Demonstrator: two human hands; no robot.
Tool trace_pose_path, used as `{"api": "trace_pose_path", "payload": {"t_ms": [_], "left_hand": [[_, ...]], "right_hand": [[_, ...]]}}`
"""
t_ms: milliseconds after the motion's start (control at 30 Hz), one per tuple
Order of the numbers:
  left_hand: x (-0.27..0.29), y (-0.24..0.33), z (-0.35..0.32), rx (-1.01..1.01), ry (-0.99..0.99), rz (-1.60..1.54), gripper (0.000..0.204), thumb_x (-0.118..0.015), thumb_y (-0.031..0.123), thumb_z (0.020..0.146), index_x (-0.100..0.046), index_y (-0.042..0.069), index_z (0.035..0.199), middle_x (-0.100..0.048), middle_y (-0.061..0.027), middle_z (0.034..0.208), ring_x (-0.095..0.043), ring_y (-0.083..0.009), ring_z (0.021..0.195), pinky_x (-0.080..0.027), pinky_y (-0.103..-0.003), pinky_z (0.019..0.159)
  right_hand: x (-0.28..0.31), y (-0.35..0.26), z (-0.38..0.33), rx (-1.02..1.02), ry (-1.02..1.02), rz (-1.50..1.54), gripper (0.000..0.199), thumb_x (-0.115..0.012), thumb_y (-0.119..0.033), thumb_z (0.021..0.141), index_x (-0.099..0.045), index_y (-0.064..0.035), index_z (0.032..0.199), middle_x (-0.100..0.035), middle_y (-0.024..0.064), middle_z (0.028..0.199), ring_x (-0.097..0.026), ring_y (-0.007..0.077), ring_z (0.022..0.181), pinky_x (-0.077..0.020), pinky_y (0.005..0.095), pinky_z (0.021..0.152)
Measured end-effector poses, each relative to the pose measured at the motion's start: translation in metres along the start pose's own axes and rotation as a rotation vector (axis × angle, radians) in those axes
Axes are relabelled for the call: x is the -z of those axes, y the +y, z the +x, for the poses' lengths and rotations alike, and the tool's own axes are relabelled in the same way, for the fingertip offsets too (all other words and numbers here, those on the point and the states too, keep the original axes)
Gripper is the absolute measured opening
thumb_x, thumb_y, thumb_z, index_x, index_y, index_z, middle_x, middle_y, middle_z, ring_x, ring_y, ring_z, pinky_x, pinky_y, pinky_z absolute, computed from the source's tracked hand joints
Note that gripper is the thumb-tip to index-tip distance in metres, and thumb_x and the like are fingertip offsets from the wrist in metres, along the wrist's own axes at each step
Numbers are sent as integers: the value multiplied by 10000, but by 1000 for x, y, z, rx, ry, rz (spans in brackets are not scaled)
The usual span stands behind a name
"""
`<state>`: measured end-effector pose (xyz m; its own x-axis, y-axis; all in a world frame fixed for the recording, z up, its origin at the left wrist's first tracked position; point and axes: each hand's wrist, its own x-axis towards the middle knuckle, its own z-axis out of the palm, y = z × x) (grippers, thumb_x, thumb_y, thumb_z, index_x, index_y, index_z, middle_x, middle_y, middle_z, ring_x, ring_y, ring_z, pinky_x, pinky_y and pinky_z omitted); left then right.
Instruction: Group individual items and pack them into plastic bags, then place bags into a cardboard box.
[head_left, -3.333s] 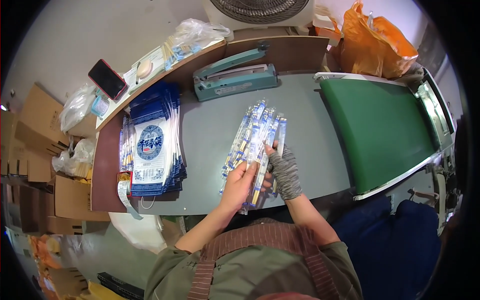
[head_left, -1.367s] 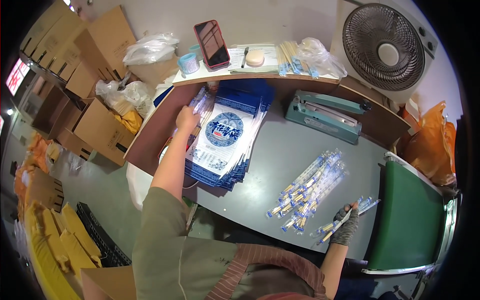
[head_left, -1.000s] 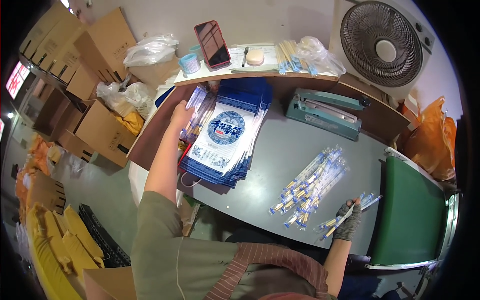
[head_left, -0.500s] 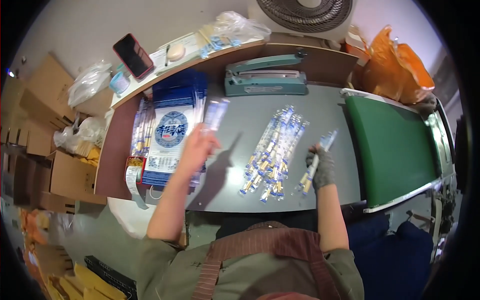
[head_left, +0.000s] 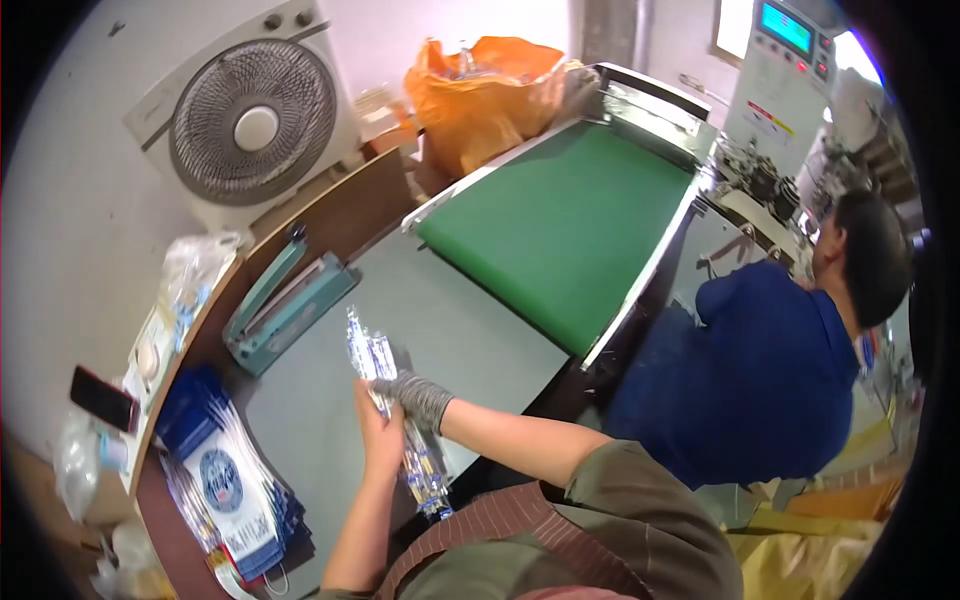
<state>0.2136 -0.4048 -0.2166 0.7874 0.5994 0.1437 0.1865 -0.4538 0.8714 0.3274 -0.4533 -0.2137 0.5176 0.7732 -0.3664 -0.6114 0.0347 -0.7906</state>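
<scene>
Both hands are together over the grey tabletop, around slim wrapped chopsticks (head_left: pixel 423 474) in clear sleeves with blue, white and tan parts. My bare left hand (head_left: pixel 382 428) grips them from the left, its thumb up beside the sticks. My right hand (head_left: pixel 415 397), in a grey glove with uncovered fingertips, is closed on them from the right. The sticks' upper ends jut out beyond my fingers and the lower ends reach toward my apron. How many are lifted and how many rest on the table is hidden by my hands.
A teal bar sealer (head_left: pixel 290 310) stands against the back board. Blue-and-white printed bags (head_left: pixel 225 480) are stacked at left. Beyond the table is a green conveyor belt (head_left: pixel 560 230), with an orange sack (head_left: pixel 490 110) behind it. A co-worker in blue (head_left: pixel 750 370) sits at right.
The view has swung to the right, bringing the conveyor and co-worker in. My hands, apart before with a few sticks in each, have come together on the chopsticks.
</scene>
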Motion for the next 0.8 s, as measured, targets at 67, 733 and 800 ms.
{"api": "trace_pose_path", "payload": {"t_ms": [67,733,800], "left_hand": [[7,41,5,-266,103,54,762,-559,33,837,-160,24,1487,-299,-195,1459,-349,-292,1329,-315,-387,1083],[14,8,40,-395,45,39,539,-723,78,716,-526,60,1218,-613,-121,1164,-621,-283,1058,-479,-352,901],[11,12,38,-342,-83,-91,467,-722,104,726,-569,66,1166,-616,-106,1155,-603,-267,1064,-466,-357,918]], "right_hand": [[-5,-24,-15,298,-205,-241,857,-754,-427,756,-349,-25,1395,-540,158,1280,-551,240,1124,-468,352,909],[-27,-83,-65,796,-314,-555,901,-828,-134,686,-313,-74,1423,-545,89,1186,-534,171,1061,-462,303,921],[-19,-77,-54,611,-339,-431,874,-835,-175,672,-355,-62,1393,-558,93,1166,-541,161,1042,-466,303,899]]}}
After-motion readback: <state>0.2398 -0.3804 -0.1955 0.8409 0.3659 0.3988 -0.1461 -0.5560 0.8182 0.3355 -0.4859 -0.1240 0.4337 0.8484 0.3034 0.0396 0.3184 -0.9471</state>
